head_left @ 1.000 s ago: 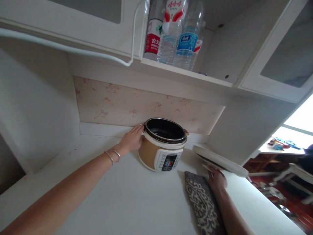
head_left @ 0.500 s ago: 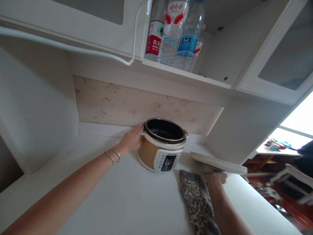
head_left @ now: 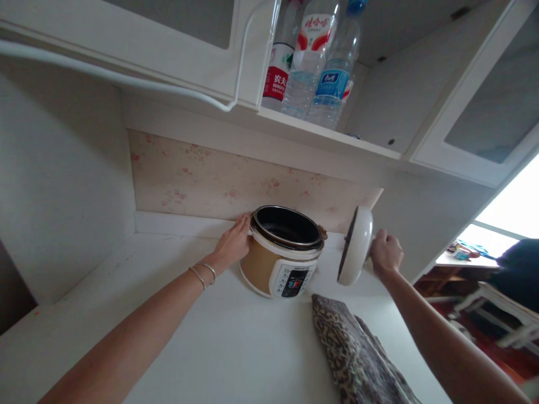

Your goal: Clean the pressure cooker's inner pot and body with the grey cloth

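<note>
A gold and white electric pressure cooker (head_left: 257, 262) stands uncovered on the counter, its control panel facing forward. The black inside of its pot (head_left: 286, 223) shows. My left hand (head_left: 233, 242) is closed on the cooker's left side near the rim, fingertips partly hidden. To the right of the cooker, my right hand (head_left: 385, 252) grips the white lid (head_left: 361, 247) by its outer side. The lid is tilted almost upright in the air, its dark underside turned toward the cooker and apart from it.
A brown patterned cloth (head_left: 345, 336) lies folded on the white counter (head_left: 210, 348) in front of the lid. Overhead, several plastic bottles (head_left: 315, 62) stand in an open cabinet. A white cable (head_left: 168, 90) hangs below the left cabinet door (head_left: 177, 62).
My right hand has lifted the lid from low over the counter beside the cloth and turned it from nearly flat to nearly upright. My left hand stays on the cooker.
</note>
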